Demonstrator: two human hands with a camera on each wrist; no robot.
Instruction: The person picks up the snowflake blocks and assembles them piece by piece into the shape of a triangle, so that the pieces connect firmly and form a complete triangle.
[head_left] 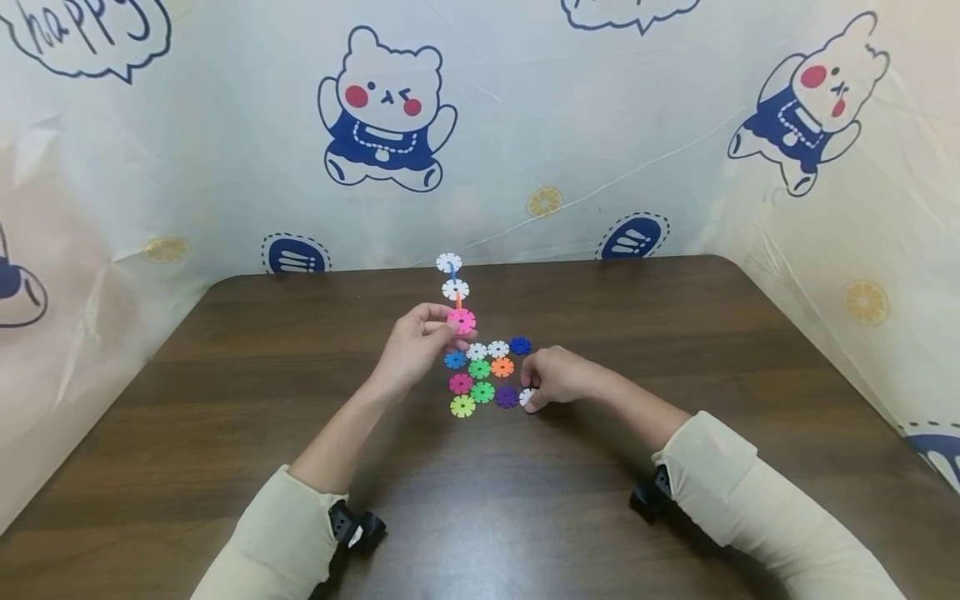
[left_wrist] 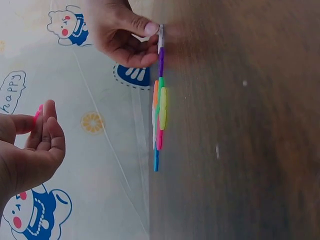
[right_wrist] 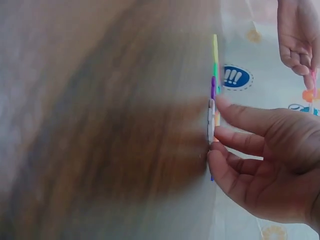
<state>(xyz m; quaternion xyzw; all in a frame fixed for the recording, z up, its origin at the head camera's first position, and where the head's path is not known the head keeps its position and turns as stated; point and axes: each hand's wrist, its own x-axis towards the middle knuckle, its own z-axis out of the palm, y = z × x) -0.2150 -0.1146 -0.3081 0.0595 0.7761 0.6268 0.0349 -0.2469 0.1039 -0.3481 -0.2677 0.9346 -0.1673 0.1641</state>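
Teamwork, I see!
Left hand point(head_left: 412, 346) pinches pink disc point(head_left: 462, 321), eleven o'clock of the cluster point(head_left: 482, 392), likely holding its chain point(head_left: 455, 289) clear; right hand point(head_left: 558, 375) grips edge white disc point(head_left: 526, 397), four o'clock, probably for steadiness.

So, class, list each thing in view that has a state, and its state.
Left hand: raised, pinching the pink disc
Pink disc: raised, pinched
Disc chain: linked, raised
Right hand: gripping the white disc
White disc: gripped, flat
Other discs: flat, clustered
Sleeves: drawn up
Backdrop: creased
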